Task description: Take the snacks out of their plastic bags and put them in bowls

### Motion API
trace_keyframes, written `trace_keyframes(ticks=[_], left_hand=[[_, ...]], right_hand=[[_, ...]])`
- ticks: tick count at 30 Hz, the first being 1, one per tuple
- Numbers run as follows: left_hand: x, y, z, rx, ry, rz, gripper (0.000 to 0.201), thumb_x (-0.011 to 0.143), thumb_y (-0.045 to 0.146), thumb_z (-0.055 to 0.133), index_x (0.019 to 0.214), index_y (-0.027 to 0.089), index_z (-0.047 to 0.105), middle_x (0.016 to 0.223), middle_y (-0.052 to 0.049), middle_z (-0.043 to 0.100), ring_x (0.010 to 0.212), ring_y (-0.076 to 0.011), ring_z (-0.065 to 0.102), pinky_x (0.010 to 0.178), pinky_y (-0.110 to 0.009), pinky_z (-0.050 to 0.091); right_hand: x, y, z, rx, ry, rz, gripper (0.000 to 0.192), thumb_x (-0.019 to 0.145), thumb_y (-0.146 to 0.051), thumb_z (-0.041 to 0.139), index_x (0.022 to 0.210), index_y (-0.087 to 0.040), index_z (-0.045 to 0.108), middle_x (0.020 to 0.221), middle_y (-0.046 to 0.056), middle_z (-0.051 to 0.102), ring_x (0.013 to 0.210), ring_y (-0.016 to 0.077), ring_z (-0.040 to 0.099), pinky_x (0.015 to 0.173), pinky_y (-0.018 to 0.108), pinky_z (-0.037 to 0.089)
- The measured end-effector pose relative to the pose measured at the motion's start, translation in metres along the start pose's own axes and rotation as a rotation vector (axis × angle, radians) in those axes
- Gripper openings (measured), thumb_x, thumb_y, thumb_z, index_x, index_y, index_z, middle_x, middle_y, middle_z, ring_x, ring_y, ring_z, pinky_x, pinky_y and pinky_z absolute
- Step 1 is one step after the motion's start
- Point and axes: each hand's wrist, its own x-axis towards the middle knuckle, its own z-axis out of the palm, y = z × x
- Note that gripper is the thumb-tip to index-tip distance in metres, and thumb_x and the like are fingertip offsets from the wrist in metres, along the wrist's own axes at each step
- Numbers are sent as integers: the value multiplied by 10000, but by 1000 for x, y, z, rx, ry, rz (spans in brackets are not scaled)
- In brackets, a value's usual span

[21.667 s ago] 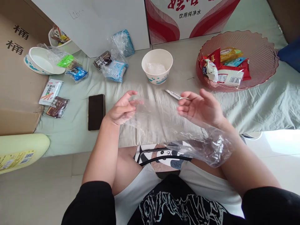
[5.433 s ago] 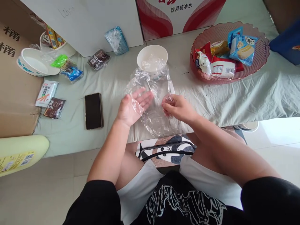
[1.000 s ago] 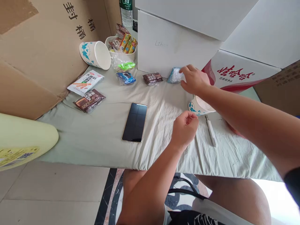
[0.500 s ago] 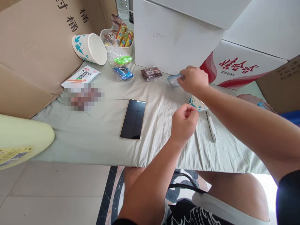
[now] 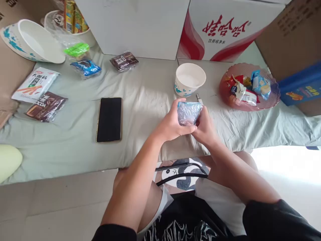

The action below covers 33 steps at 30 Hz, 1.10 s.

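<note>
I hold a blue snack packet wrapped in clear plastic film point(image 5: 189, 112) in front of me, above the cloth-covered table's front edge. My left hand point(image 5: 171, 124) grips its left side and my right hand point(image 5: 206, 129) grips its right and underside. Just beyond it stands a white paper bowl point(image 5: 190, 79) with blue print, and a white pen-like tool point(image 5: 200, 99) lies partly hidden behind the packet.
A pink basket point(image 5: 274, 99) of snack packets sits at right. A black phone point(image 5: 109, 118) lies left of my hands. Wrapped snacks point(image 5: 124, 61), a green and blue pair point(image 5: 85, 67), flat packets point(image 5: 35, 84), and another paper bowl point(image 5: 30, 42) lie at left. Cardboard boxes point(image 5: 220, 30) line the back.
My right hand picked the film-wrapped blue packet from beside the white box and brought it to the front. My left hand has joined it on the packet. The view swung right.
</note>
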Motion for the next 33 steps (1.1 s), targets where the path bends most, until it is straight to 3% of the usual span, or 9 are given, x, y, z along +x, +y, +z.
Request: trace_keyframes(ticks=[4,7,10,14,18,22,25,29,33], left_hand=[[4,-4,-3,181,-145,-59,1037,698,288,872,1574,323,318,1454,-109,568,1192,-311,664,1082,-527,549],[9,-3,-4,310,-212,-60,1059,716,261,835,1616,280,278,1526,-131,524,1294,-332,618,1135,-508,511],[14,-8,-2,330,-183,-36,1030,762,294,814,1630,280,260,1397,-128,614,1170,-294,674,1051,-460,557],[22,-22,6,169,41,20,844,858,481,764,1562,347,318,1001,-32,697,807,-204,690,771,-365,598],[29,-29,16,272,292,114,459,930,533,675,1313,309,560,940,-25,697,755,-172,656,736,-317,560],[32,-21,12,537,445,214,194,922,421,671,945,229,686,901,-29,693,815,-176,633,773,-299,537],[30,-19,-5,574,536,191,173,879,394,694,909,224,684,835,-1,652,694,-144,545,659,-274,492],[24,-27,-20,601,489,161,487,725,396,849,1144,241,654,1066,-37,672,844,-177,623,755,-301,541],[19,-38,-15,536,444,197,930,744,442,882,1501,289,363,1253,-113,626,967,-217,689,838,-361,583]], right_hand=[[1,23,-9,59,-23,-70,874,763,-550,793,1476,-256,382,1168,114,656,746,210,632,609,374,518],[6,33,-21,98,-86,-233,746,832,-553,731,1451,-259,436,1366,161,603,981,266,666,728,400,573],[10,40,-33,83,-134,-276,545,883,-540,677,1314,-238,535,1231,133,690,980,266,677,780,397,563],[6,39,-43,77,-140,-35,594,895,-543,673,1347,-205,490,911,60,725,702,220,661,641,352,503],[-2,30,-51,-13,-297,48,525,928,-462,651,1380,-217,545,671,-9,680,606,222,647,608,330,440],[4,36,-64,-184,-106,-14,300,974,-402,576,1206,-238,674,860,57,753,773,243,682,721,369,492],[13,52,-65,-339,43,-119,277,947,-305,593,1185,-220,707,1189,155,730,1048,343,652,886,482,518],[18,66,-59,-459,31,-111,258,936,-243,571,1120,-220,750,1257,173,705,1108,393,611,907,531,511],[17,60,-66,-408,65,-19,261,963,-268,525,1068,-211,757,1091,154,744,966,341,659,828,462,517]])
